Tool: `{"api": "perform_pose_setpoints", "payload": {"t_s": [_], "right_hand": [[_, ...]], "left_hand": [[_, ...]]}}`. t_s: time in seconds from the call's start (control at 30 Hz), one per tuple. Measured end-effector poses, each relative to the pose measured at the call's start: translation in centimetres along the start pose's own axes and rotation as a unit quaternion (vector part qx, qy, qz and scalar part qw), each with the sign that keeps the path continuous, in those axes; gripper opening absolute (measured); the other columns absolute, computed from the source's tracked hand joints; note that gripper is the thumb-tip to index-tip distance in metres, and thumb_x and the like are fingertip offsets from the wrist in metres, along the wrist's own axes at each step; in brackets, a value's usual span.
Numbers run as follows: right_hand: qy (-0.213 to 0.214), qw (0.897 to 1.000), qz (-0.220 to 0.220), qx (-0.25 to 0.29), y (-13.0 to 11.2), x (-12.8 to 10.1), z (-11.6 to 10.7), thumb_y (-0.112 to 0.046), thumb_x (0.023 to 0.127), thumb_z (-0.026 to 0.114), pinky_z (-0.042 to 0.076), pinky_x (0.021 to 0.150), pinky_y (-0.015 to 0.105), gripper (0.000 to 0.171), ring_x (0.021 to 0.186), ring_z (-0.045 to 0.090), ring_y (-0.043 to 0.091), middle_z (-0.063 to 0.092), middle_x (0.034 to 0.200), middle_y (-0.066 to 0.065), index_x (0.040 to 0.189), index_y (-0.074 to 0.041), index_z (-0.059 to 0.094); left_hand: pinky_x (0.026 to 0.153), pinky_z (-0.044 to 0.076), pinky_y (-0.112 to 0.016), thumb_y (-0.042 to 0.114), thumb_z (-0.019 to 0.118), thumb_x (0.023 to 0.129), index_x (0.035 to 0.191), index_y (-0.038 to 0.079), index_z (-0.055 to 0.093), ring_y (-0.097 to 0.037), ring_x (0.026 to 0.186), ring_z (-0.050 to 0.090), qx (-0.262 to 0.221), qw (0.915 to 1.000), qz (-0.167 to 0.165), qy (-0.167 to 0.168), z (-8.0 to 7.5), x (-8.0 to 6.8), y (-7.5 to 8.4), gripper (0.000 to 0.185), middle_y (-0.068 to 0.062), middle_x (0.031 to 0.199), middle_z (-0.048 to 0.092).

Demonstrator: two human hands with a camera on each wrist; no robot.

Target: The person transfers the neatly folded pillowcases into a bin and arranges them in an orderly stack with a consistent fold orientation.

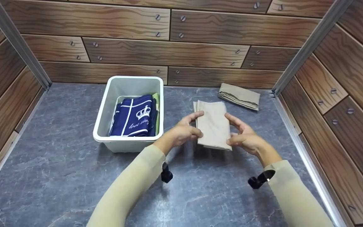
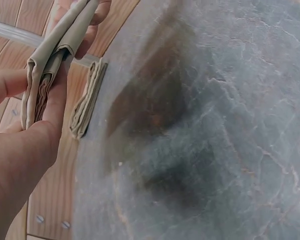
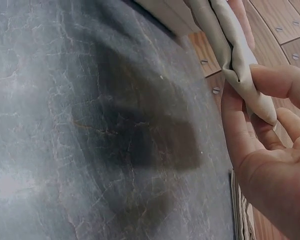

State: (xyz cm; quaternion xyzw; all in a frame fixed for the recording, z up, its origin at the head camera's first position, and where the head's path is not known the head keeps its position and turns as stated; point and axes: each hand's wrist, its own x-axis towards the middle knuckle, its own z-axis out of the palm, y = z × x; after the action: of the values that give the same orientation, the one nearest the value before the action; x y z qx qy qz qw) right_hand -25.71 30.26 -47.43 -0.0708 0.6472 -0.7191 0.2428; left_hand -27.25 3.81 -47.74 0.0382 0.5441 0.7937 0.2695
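Between both hands a folded beige cloth (image 1: 213, 124) is held above the grey marbled surface, its shadow below. The left hand (image 1: 183, 130) pinches the cloth's left edge, thumb on one face and fingers on the other. At the opposite edge, the right hand (image 1: 244, 135) grips it the same way. In the left wrist view the folded layers of the cloth (image 2: 45, 65) show edge-on between thumb and fingers. The right wrist view has the cloth (image 3: 235, 60) pinched near its corner. A second folded beige cloth (image 1: 239, 96) lies behind, near the back wall.
Left of the hands stands a pale grey bin (image 1: 106, 110) with a white rim. Inside it are a folded navy cloth (image 1: 131, 116) with a white crown print and a green cloth (image 1: 157, 113). Wood-patterned walls (image 1: 200, 53) enclose the back and sides.
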Motion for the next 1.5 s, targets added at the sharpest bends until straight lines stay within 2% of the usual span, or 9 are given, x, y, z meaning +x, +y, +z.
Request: {"api": "perform_pose_setpoints", "payload": {"t_s": [0.17,0.3,0.47,0.6,1.03,1.3,1.5], "right_hand": [[0.002,1.0,0.003,0.006,-0.9,0.3,0.3,0.028,0.071,0.061,0.059,0.076,0.029,0.112,0.117,0.058,0.027,0.024,0.152,0.007,0.161,-0.022,0.018],[0.005,1.0,-0.001,0.004,-1.5,0.7,0.7,0.027,0.071,0.061,0.059,0.077,0.03,0.111,0.119,0.057,0.028,0.024,0.153,0.006,0.161,-0.023,0.019],[0.009,1.0,-0.002,0.006,-2.2,1.1,1.2,0.028,0.071,0.06,0.059,0.076,0.03,0.11,0.119,0.057,0.028,0.024,0.151,0.006,0.16,-0.024,0.021],[0.009,1.0,0.0,0.007,-2.7,1.4,1.6,0.028,0.071,0.06,0.059,0.079,0.032,0.11,0.12,0.056,0.029,0.024,0.153,0.006,0.16,-0.025,0.02],[-0.002,1.0,-0.006,-0.007,-3.9,2.3,2.8,0.028,0.072,0.06,0.058,0.079,0.032,0.109,0.121,0.053,0.03,0.024,0.153,0.006,0.16,-0.024,0.022],[0.002,1.0,-0.006,-0.004,-4.9,2.9,3.6,0.028,0.071,0.06,0.059,0.081,0.035,0.11,0.125,0.05,0.032,0.024,0.154,0.006,0.159,-0.025,0.024],[0.006,1.0,-0.004,0.002,-5.4,3.0,4.0,0.029,0.07,0.059,0.059,0.081,0.035,0.11,0.125,0.051,0.033,0.022,0.156,0.008,0.159,-0.026,0.025]], "left_hand": [[0.078,0.06,-0.035,-0.03,0.053,0.071,0.151,0.017,0.042,-0.024,0.099,0.058,0.005,1.0,0.001,0.0,0.1,-0.1,1.3,0.093,-0.01,0.148,0.03],[0.075,0.06,-0.034,-0.029,0.054,0.072,0.151,0.018,0.042,-0.024,0.096,0.059,0.029,0.9996,0.005,0.001,0.0,-0.4,2.3,0.093,-0.009,0.148,0.03],[0.08,0.061,-0.038,-0.029,0.054,0.071,0.152,0.018,0.04,-0.025,0.098,0.06,0.053,0.9985,0.013,0.0,-0.1,-0.7,3.6,0.094,-0.009,0.149,0.03],[0.082,0.06,-0.041,-0.03,0.052,0.071,0.153,0.018,0.039,-0.026,0.1,0.059,0.052,0.9985,0.014,-0.004,-0.3,-1.1,4.4,0.095,-0.01,0.149,0.029],[0.082,0.06,-0.04,-0.03,0.052,0.072,0.153,0.018,0.039,-0.026,0.1,0.06,0.048,0.9987,0.017,0.001,-1.1,-1.9,5.9,0.095,-0.01,0.149,0.03],[0.081,0.06,-0.035,-0.028,0.054,0.071,0.152,0.018,0.04,-0.025,0.105,0.058,0.064,0.9976,0.027,0.009,-1.5,-2.5,7.0,0.095,-0.009,0.148,0.03],[0.076,0.058,-0.031,-0.027,0.056,0.07,0.151,0.02,0.042,-0.024,0.106,0.057,0.084,0.996,0.028,0.013,-1.6,-2.8,7.6,0.095,-0.007,0.149,0.029]]}}
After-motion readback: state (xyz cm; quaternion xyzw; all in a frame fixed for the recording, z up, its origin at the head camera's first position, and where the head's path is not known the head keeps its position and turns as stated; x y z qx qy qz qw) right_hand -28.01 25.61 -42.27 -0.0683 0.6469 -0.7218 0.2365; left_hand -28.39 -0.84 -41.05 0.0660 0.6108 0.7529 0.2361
